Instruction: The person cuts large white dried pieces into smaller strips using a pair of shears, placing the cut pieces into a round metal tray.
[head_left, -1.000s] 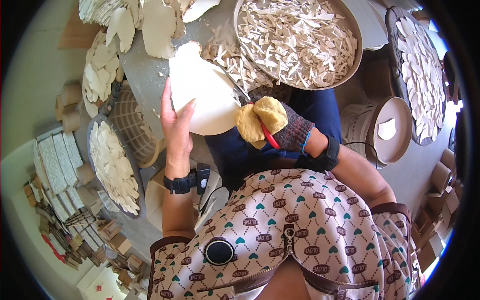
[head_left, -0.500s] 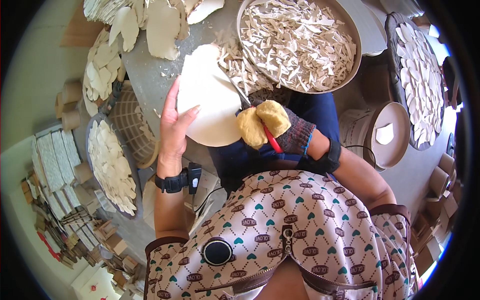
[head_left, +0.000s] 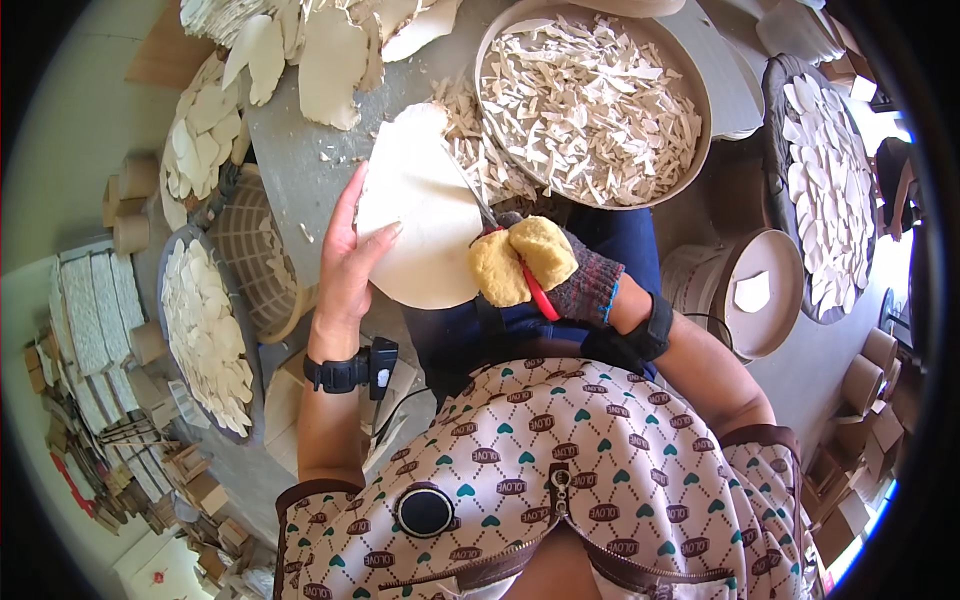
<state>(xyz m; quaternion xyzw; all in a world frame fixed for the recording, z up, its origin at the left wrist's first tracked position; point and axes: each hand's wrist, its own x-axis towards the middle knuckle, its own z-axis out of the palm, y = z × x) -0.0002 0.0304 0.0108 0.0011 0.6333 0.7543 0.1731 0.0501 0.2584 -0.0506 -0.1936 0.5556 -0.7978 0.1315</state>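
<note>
"Two hands are working on the near side of the round tray [head_left: 690,75], and both are occupied!"

"What's the left hand [head_left: 350,270] holding?"

"It's gripping a pale flat piece [head_left: 420,215] by the left edge, thumb lying across the face. That piece is hanging to the tray's near left."

"And the right hand [head_left: 588,284]?"

"Gloved in dark knit, it's wrapping round red-handled scissors [head_left: 540,296] (yellow foam is padding those grips, folks). The blades are running along the piece's right edge; how far they're parting, I can't tell."

"Around the tray?"

"Pale scraps [head_left: 590,115] are filling it, and loose ones are lying against its left side. Larger sheets [head_left: 330,60] are resting farther left of it on the grey table [head_left: 285,150], while a tub [head_left: 770,325] is standing to its near right."
</note>
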